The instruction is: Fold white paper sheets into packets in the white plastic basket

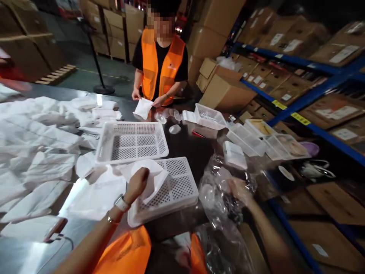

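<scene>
White cloth (pixel 152 179) is clutched in L hand (pixel 137 184), grip tight, over near white basket (pixel 176 190) on tabletop (pixel 185 144). Clear plastic wrap (pixel 219 190) is touched by R hand (pixel 239 190); grip can't be told, blurred.

head camera looks forward and down, close over the table (pixel 188 148).

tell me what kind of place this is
Most likely a warehouse packing station: blue racking loaded with cardboard boxes, a co-worker in an orange vest, and white mesh baskets on a dark table.
</scene>
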Tool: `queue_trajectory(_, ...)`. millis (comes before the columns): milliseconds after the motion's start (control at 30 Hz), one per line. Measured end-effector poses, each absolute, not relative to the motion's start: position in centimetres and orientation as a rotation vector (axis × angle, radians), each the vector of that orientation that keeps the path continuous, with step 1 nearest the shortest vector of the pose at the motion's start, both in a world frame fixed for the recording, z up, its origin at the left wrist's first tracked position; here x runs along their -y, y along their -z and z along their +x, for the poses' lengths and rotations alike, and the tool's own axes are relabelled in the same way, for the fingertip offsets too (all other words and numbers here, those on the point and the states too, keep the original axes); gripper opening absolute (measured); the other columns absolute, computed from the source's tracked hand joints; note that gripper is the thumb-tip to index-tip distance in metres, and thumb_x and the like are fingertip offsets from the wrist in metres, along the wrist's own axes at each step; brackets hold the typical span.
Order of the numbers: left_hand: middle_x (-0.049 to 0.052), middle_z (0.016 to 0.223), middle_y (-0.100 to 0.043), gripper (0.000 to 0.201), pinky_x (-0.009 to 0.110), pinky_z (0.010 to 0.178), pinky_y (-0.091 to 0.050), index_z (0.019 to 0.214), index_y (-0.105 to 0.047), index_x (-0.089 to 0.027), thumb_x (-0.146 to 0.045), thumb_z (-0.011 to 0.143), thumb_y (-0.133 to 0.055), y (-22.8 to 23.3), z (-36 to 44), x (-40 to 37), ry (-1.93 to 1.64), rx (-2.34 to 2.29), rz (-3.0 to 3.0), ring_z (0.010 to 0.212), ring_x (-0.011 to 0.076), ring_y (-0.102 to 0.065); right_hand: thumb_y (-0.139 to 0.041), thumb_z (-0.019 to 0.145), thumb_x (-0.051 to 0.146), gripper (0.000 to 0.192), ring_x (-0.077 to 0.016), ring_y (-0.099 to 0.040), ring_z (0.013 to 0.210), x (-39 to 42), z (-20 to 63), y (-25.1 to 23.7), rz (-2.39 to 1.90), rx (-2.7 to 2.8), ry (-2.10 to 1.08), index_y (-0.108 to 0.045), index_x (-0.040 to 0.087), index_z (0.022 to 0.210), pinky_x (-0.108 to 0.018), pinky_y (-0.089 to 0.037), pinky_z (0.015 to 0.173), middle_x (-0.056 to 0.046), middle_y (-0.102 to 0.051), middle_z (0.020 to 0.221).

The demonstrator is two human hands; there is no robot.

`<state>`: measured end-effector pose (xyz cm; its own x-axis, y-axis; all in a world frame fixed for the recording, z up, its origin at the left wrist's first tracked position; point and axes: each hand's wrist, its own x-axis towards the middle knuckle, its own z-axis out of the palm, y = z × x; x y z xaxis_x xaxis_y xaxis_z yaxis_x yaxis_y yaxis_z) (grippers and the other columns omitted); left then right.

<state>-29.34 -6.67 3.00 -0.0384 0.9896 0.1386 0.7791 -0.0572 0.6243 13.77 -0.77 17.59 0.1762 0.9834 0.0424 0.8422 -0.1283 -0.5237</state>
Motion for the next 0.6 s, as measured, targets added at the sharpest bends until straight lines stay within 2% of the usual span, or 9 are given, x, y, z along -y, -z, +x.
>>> queue_trajectory(67, 0.008, 0.088, -0.066, 0.021, 0.033, 0.077, -0.048, 0.089, -0.06, -0.017, -0.017, 0.09, -0.039, -3.1, -26.6, 6.4, -0.739, -1.756, 1.996, 0.083, 0.0213, -0.062, -0.04, 0.093, 0.046, 0.058, -0.0152, -0.054, 0.036, 2.2, 14.1, -18.6, -2.071, 1.622, -0.471, -0.067, 0.008, 0.059, -0.028, -0.041, 0.044, -0.013, -0.06, 0.045)
queue_trajectory(133, 0.009, 0.083, -0.066, 0.022, 0.035, 0.077, -0.048, 0.085, -0.061, -0.016, -0.013, 0.089, -0.04, -2.8, -25.2, 6.6, -0.667, -1.681, 2.073, 0.08, 0.0221, -0.063, -0.029, 0.095, 0.048, 0.063, -0.021, -0.067, 0.057, 4.8, 14.5, -19.4, -2.008, 1.53, -0.359, -0.071, 0.006, 0.076, -0.032, -0.052, 0.058, -0.021, -0.07, 0.067)
queue_trajectory(200, 0.01, 0.08, -0.066, 0.023, 0.035, 0.076, -0.048, 0.083, -0.062, -0.017, -0.011, 0.088, -0.041, -2.4, -24.9, 7.2, -0.612, -1.637, 2.118, 0.078, 0.0219, -0.063, -0.031, 0.094, 0.053, 0.061, -0.0257, -0.071, 0.08, 8.5, 14.6, -19.6, -1.895, 1.474, -0.153, -0.073, 0.011, 0.089, -0.039, -0.056, 0.075, -0.022, -0.073, 0.089)
queue_trajectory(300, 0.008, 0.085, -0.067, 0.025, 0.031, 0.073, -0.049, 0.09, -0.064, -0.018, -0.01, 0.089, -0.04, -2.2, -25.4, 8.3, -0.565, -1.59, 2.158, 0.076, 0.019, -0.063, -0.043, 0.088, 0.058, 0.049, -0.0313, -0.07, 0.09, 14.3, 12.4, -18.2, -1.693, 1.661, -0.04, -0.075, 0.022, 0.093, -0.046, -0.057, 0.08, -0.017, -0.072, 0.094)
queue_trajectory(367, 0.006, 0.09, -0.066, 0.028, 0.029, 0.071, -0.05, 0.091, -0.064, -0.019, -0.009, 0.088, -0.039, -2.5, -25.9, 8.8, -0.545, -1.56, 2.183, 0.076, 0.0168, -0.063, -0.047, 0.089, 0.049, 0.035, -0.0305, -0.068, 0.102, 16.9, 9.2, -16.1, -1.486, 2.009, -0.266, -0.072, 0.034, 0.108, -0.044, -0.057, 0.087, -0.011, -0.071, 0.106)
queue_trajectory(433, 0.007, 0.094, -0.065, 0.027, 0.029, 0.075, -0.052, 0.088, -0.066, -0.018, -0.008, 0.086, -0.04, -2.8, -26.2, 9.2, -0.532, -1.543, 2.206, 0.081, 0.0171, -0.063, -0.046, 0.091, 0.036, 0.035, -0.0264, -0.066, 0.107, 17.9, 5.2, -13.5, -1.306, 2.316, -0.547, -0.065, 0.042, 0.12, -0.04, -0.057, 0.089, -0.003, -0.07, 0.116)
queue_trajectory(533, 0.011, 0.104, -0.063, 0.028, 0.034, 0.083, -0.054, 0.098, -0.066, -0.016, -0.007, 0.084, -0.043, -3.2, -26.3, 9.8, -0.56, -1.584, 2.223, 0.094, 0.0212, -0.062, -0.046, 0.089, 0.022, 0.038, -0.0229, -0.067, 0.102, 16.8, 0.2, -9.6, -1.107, 2.57, -0.702, -0.064, 0.03, 0.122, -0.035, -0.055, 0.091, -0.005, -0.071, 0.109)
queue_trajectory(600, 0.012, 0.116, -0.061, 0.042, 0.035, 0.086, -0.055, 0.114, -0.063, -0.017, -0.001, 0.082, -0.041, -3.1, -26.5, 10.3, -0.616, -1.596, 2.222, 0.102, 0.0215, -0.061, -0.045, 0.087, 0.014, 0.037, -0.0212, -0.065, 0.105, 15.3, -1.4, -7.6, -1.081, 2.611, -0.67, -0.066, 0.023, 0.117, -0.032, -0.053, 0.094, -0.007, -0.071, 0.107)
